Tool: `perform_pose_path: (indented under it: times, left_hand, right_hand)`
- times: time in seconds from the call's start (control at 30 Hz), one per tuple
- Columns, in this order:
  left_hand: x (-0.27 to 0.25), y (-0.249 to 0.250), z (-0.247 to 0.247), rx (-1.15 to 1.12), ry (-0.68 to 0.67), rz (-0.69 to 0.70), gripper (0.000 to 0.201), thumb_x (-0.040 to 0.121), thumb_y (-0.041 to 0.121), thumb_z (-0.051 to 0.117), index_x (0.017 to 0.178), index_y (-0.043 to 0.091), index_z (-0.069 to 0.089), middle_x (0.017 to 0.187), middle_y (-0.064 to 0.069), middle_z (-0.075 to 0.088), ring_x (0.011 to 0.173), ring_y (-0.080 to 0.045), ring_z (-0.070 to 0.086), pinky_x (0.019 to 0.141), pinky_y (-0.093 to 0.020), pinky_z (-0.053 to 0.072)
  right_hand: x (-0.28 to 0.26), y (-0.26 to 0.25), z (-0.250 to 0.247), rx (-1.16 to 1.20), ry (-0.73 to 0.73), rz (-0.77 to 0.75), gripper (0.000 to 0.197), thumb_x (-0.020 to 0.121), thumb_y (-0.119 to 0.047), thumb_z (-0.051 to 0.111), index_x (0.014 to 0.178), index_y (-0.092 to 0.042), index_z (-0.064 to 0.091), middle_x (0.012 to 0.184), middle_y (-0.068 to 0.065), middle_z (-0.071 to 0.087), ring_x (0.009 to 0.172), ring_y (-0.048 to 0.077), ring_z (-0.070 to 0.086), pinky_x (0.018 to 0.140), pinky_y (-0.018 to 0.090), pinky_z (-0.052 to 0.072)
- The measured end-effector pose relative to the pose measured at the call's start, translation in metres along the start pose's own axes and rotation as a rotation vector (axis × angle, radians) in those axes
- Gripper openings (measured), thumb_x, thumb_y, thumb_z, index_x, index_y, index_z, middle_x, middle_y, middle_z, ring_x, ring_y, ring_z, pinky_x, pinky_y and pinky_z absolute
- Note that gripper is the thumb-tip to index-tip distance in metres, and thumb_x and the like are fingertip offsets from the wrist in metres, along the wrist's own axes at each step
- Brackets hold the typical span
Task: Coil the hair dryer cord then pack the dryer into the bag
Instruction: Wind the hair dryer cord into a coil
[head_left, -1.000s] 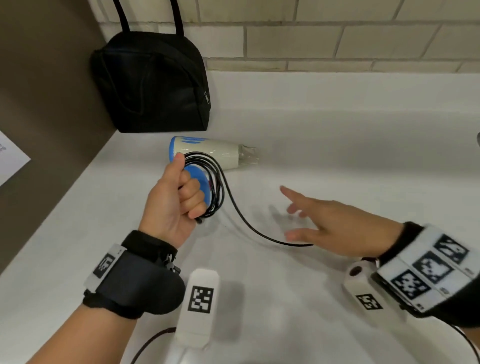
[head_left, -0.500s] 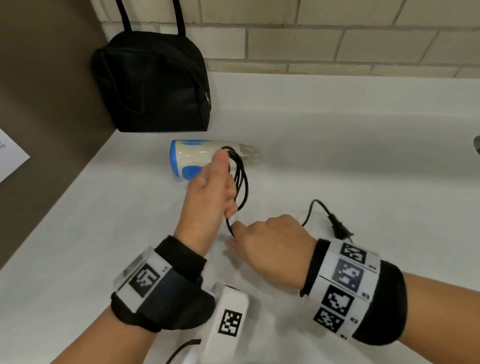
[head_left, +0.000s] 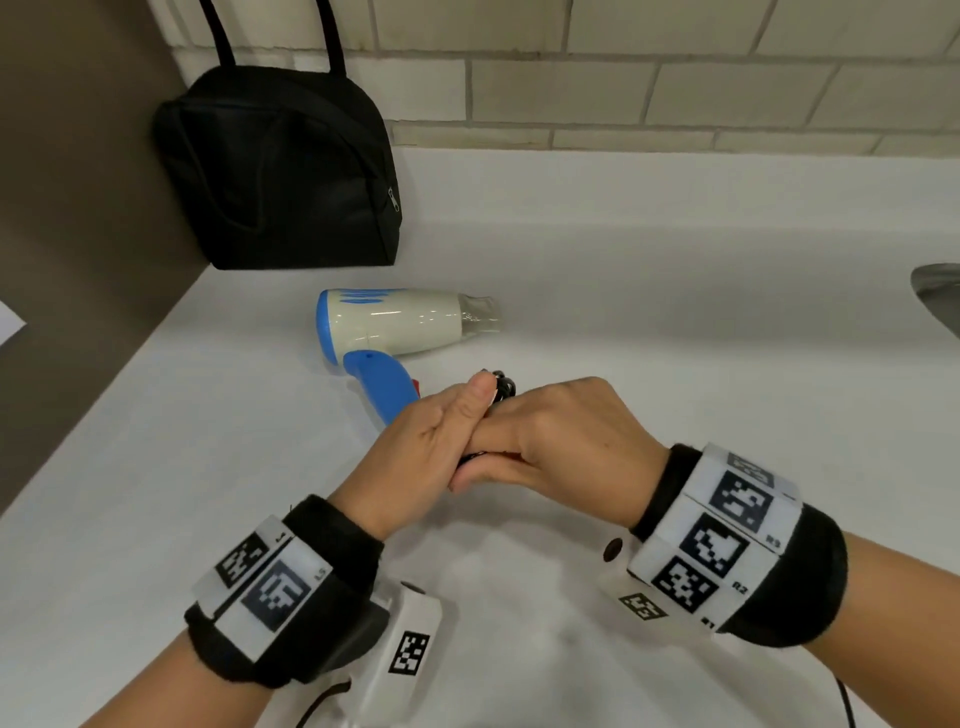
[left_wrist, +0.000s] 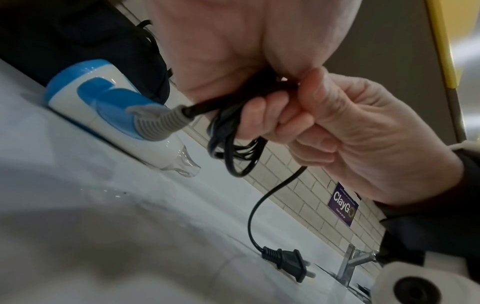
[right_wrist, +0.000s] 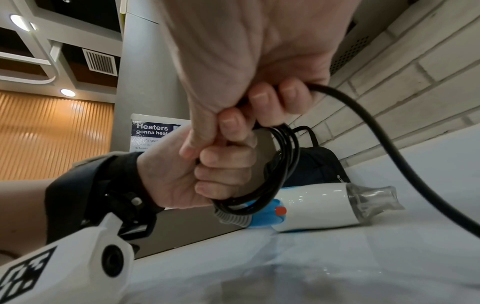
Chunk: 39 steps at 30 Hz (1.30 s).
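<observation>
The white and blue hair dryer (head_left: 395, 327) lies on its side on the white counter (head_left: 675, 338), nozzle to the right, handle toward me. Its black cord (head_left: 503, 387) is gathered in several loops, clearer in the left wrist view as a cord bundle (left_wrist: 233, 146). My left hand (head_left: 426, 452) grips the loops in a fist just in front of the handle. My right hand (head_left: 566, 431) meets it from the right, fingers curled round the same cord (right_wrist: 283, 160). A loose tail runs down to the plug (left_wrist: 288, 261) lying on the counter. The black bag (head_left: 280, 171) stands at the back left.
A tiled wall (head_left: 675, 78) backs the counter, and a brown side wall (head_left: 78, 208) closes the left. A metal faucet (left_wrist: 348, 263) stands further right, and a metal fixture (head_left: 940, 296) shows at the head view's right edge. A purple sign (left_wrist: 342, 203) hangs on the tiles.
My left hand has drawn the looped cord off the dryer toward me, baring the blue handle. My right hand came in from the right and now grips the cord against the left.
</observation>
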<state>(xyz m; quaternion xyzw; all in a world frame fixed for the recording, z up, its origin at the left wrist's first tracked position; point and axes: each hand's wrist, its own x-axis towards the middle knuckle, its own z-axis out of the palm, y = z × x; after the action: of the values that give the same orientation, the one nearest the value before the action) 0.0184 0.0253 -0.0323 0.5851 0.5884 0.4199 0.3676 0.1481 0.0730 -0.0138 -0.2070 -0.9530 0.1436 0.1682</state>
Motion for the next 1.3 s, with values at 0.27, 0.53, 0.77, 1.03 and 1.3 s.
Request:
perform_pose_path:
  times: [0.27,0.53,0.77,1.03,1.3]
  left_hand:
    - [-0.001,-0.003,-0.007,-0.093,-0.111,-0.104,0.049,0.085,0.052,0.027,0.054,0.014,0.033,0.037,0.008,0.027,0.038,-0.009,0.023,0.045,-0.024,0.025]
    - [0.000,-0.013,-0.020,-0.520,-0.284,-0.252,0.058,0.069,0.064,0.055,0.049,0.019,0.023,0.033,0.013,0.023,0.030,-0.004,0.015,0.035,-0.013,0.016]
    - [-0.005,-0.014,-0.028,-0.737,-0.286,-0.218,0.059,0.050,0.055,0.076,0.041,0.021,0.029,0.033,0.011,0.014,0.026,-0.003,0.015,0.032,-0.007,0.021]
    - [-0.003,-0.007,-0.045,-1.039,-0.161,-0.131,0.053,0.060,0.044,0.068,0.049,0.025,0.020,0.037,0.007,0.010,0.030,-0.012,0.007,0.028,-0.009,0.017]
    - [0.001,0.000,-0.031,-1.031,-0.084,-0.177,0.051,0.072,0.048,0.059,0.039,0.025,0.028,0.038,0.006,0.007,0.031,-0.012,0.004,0.028,-0.010,0.014]
  right_hand:
    - [0.005,0.021,-0.009,0.081,0.140,0.085,0.030,0.072,-0.060,0.043,0.083,-0.032,0.047,0.062,-0.018,0.059,0.067,0.004,0.044,0.050,0.020,0.034]
    - [0.016,0.037,0.000,0.568,0.072,0.117,0.021,0.077,-0.028,0.062,0.098,-0.025,0.064,0.079,-0.015,0.055,0.075,0.000,0.054,0.072,0.010,0.041]
    - [0.013,0.042,0.000,0.840,-0.100,0.286,0.026,0.090,-0.014,0.046,0.076,-0.027,0.064,0.051,-0.014,0.060,0.043,0.003,0.039,0.048,0.012,0.034]
    - [0.005,0.063,0.009,0.457,-0.184,0.427,0.024,0.094,-0.021,0.041,0.099,-0.018,0.064,0.063,-0.007,0.053,0.048,0.000,0.046,0.052,0.013,0.040]
    - [0.010,0.033,0.023,-0.231,-0.223,0.232,0.030,0.095,-0.031,0.032,0.114,-0.022,0.053,0.108,0.005,0.062,0.100,0.029,0.055,0.075,0.034,0.038]
